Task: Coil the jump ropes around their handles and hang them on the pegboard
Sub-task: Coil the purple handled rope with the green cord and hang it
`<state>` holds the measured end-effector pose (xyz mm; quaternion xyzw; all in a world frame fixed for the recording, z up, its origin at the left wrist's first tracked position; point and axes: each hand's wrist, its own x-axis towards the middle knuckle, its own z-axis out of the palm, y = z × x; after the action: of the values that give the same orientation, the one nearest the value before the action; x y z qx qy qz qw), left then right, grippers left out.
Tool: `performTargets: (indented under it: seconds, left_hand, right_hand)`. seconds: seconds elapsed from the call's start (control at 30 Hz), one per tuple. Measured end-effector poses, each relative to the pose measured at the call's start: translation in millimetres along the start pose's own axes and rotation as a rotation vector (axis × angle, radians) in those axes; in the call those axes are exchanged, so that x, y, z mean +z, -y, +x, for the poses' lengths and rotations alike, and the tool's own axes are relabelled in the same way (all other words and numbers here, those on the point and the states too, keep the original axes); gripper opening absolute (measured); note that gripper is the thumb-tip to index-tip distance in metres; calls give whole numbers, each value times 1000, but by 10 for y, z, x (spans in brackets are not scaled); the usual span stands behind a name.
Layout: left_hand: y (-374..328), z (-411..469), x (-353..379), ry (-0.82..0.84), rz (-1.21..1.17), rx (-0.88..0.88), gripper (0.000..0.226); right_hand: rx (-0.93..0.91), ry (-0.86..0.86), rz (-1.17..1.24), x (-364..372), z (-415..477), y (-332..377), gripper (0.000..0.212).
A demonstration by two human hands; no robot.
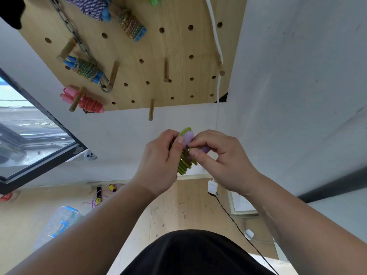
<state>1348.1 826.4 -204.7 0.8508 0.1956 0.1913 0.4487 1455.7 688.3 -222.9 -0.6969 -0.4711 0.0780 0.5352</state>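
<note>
One jump rope (184, 165), upright, left hand (158, 165), right hand (224, 161)

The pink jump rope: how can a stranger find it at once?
Start at the wooden pegboard on the wall. At its lower left corner the pink jump rope hangs coiled on a peg. It alone is pink; the bundle just above it has blue handles.

Pegboard (178, 46), left part: crowded by chain (68, 24), blue-handled coiled rope (84, 68) and pink coiled rope (87, 102). Centre: bare peg (166, 70) and nearer bare peg (151, 110), open board around both. Right edge: white cable (215, 36) draped over right peg (220, 66). Wall (119, 126) near the board's edge: open.
</note>
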Motion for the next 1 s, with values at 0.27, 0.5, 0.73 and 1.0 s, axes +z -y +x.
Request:
performTargets:
  seconds: [0.27,0.5,0.73,1.0]
  left_hand:
    - [74,87,-12,1,-90,-108,23]
    - [-1,119,11,36,-195,-196,13]
    - [-102,167,4,37,-376,-466,40]
    - [-215,221,-192,-73,-626,-525,29]
  right_hand:
    - [34,147,-6,65,-50,-20,25]
    - [119,73,99,114,-105,0,28]
    - [113,-90,33,89,37,12,23]
    - [96,-135,-94,202,442,37,9]
